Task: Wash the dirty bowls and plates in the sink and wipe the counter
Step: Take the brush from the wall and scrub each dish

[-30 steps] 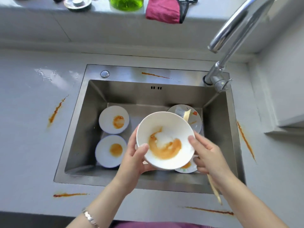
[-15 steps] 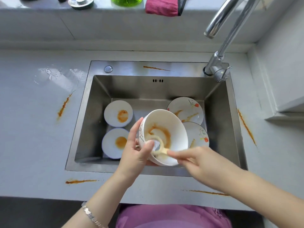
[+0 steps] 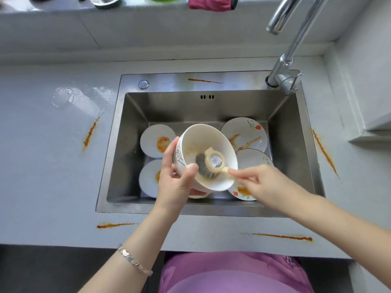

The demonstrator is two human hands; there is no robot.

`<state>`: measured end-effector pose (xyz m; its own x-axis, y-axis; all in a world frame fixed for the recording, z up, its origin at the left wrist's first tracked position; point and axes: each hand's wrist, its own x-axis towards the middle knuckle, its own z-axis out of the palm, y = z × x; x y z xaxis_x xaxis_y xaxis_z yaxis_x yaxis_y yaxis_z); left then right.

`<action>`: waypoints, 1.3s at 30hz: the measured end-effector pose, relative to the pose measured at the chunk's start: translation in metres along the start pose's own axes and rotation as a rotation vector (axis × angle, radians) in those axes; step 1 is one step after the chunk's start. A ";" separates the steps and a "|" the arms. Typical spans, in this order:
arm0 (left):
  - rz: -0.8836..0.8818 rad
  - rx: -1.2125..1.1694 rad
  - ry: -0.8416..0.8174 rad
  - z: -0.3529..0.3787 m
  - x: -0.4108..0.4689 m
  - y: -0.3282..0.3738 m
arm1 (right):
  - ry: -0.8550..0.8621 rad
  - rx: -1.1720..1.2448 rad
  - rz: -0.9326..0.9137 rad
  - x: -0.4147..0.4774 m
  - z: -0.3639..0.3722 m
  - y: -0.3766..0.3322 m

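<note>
My left hand grips the rim of a white bowl tilted over the steel sink, thumb inside. My right hand holds the handle of a cream dish brush, whose dark bristles press against the bowl's smeared inside. Two small white plates with orange stains lie at the sink's left, one at the back and one at the front. Two flower-patterned plates sit at the right, the rear one streaked with sauce and the front one partly hidden by the bowl and hand.
Orange sauce streaks mark the grey counter left, right and along the front edge. A wet patch lies at the left. The tap rises at the back right. A pink cloth and a green bottle sit on the ledge.
The bowl has tipped toward the right and the brush has gone into it; the orange sauce inside is now smeared thin. The view has shifted slightly.
</note>
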<state>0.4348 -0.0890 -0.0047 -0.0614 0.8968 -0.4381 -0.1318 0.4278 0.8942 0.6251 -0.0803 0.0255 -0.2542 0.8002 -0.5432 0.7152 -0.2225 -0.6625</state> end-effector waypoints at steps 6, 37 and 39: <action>0.000 -0.001 -0.045 0.001 -0.003 0.000 | -0.001 0.070 0.008 0.004 -0.014 -0.011; -0.189 0.100 -0.152 -0.014 -0.001 0.007 | 0.063 -0.258 -0.146 0.020 0.000 -0.015; -0.180 0.116 -0.106 -0.016 0.000 0.008 | 0.123 -0.527 -0.112 0.026 -0.005 -0.010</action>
<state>0.4182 -0.0875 0.0013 0.0581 0.8092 -0.5847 -0.0163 0.5864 0.8099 0.6147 -0.0543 0.0211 -0.2919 0.8692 -0.3991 0.9254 0.1513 -0.3474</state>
